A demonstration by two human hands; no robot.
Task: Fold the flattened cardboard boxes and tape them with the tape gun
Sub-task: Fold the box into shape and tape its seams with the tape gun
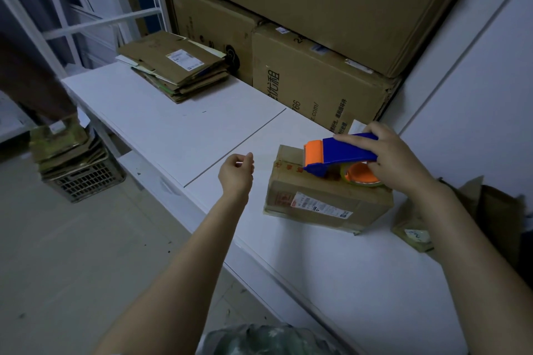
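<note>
Far to the left of both hands, on the floor, a crate [83, 181] carries more flat cardboard. Beyond the left hand, well apart from it, a stack [176, 66] of flattened boxes waits on the table [173, 130], so plenty of folding seems left. The left hand [236, 174] hovers with fingers loosely curled, apparently holding nothing, just left of the box [326, 202]. That box stands folded between the hands. The right hand [395, 158] grips the tape gun [343, 153], whose nose rests on the box top: taping looks underway, not finished. Right of the right arm lies another box [415, 230], seemingly done.
</note>
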